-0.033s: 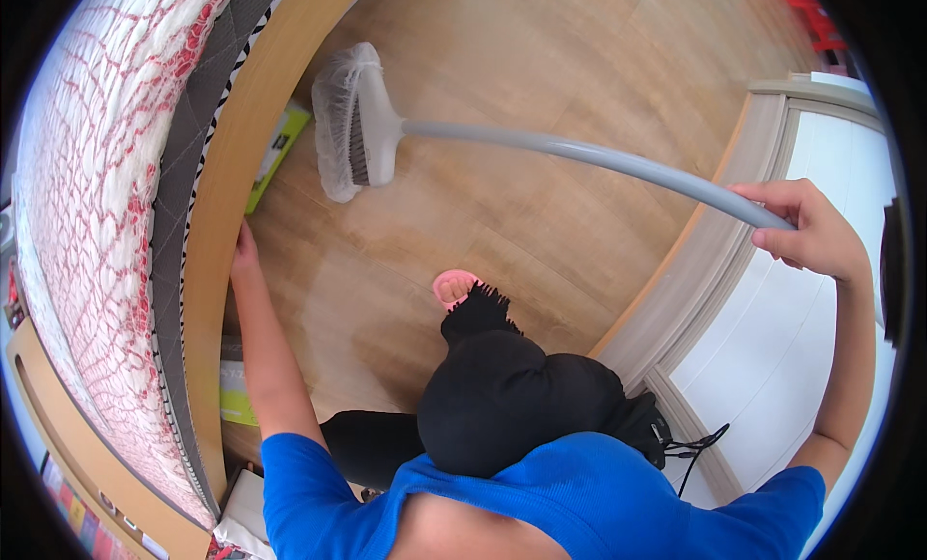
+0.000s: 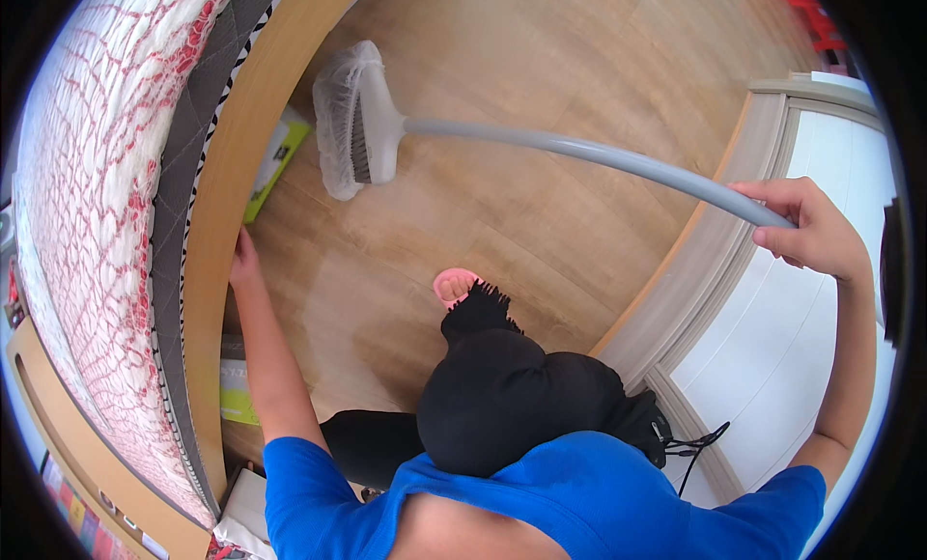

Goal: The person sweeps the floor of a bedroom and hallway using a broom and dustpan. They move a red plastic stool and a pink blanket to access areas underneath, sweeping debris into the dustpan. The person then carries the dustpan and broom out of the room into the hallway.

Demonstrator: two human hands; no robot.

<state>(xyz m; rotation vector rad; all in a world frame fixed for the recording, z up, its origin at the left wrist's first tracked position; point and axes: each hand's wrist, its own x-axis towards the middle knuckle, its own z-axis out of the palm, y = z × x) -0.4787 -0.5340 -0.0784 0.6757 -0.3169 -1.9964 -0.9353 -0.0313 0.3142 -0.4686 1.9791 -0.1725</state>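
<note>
Between the bed frame (image 2: pixel 241 116) and a white panel (image 2: pixel 772 319), a broom (image 2: pixel 579 151) spans the floor (image 2: pixel 599 280), its head in a translucent cover (image 2: pixel 336 126). Of the 2 hands, the right hand (image 2: pixel 816 227) is curled around the handle's end; the left hand (image 2: pixel 246 259), partly hidden at the frame, near a green-and-white box (image 2: pixel 275 169), I cannot tell.

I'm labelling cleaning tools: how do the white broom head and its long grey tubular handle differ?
The white broom head is broad and bristled, while the grey tubular handle is long and slim. A thin, translucent, crinkled cover wraps the head's bristle side; the handle has none. The person's right hand grips the handle; no hand touches the head. Both are joined as one broom.
</note>
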